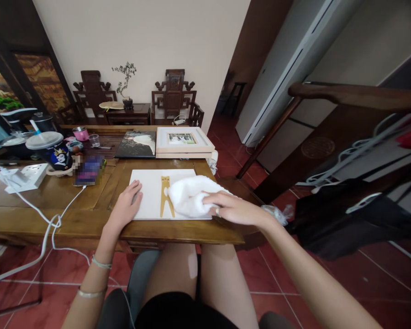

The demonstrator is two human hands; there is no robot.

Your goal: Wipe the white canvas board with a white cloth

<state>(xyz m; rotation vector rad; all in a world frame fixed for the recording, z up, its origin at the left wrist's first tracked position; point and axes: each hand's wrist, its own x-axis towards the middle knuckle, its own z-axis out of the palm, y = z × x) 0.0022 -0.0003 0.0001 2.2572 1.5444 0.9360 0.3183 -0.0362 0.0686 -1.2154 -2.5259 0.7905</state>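
Note:
A white rectangular board (145, 196) lies flat near the table's front edge. On it is a tan, flat, cat-shaped figure (165, 191) with two long legs pointing toward me. My right hand (228, 208) grips a bunched white fluffy cloth (192, 194), which covers the board's right part and touches or overlaps the figure's right side; the contact itself is hidden. At the board's left edge rests my left hand (127, 205), fingers extended and thumb apart, holding nothing.
Behind the board are a framed picture (185, 141) and a dark picture panel (135, 144). To the left stand a lidded cup (56, 153), a phone (89, 170), a power strip (29, 176) and loose white cables (56, 222). A wooden chair (315, 137) stands close on the right.

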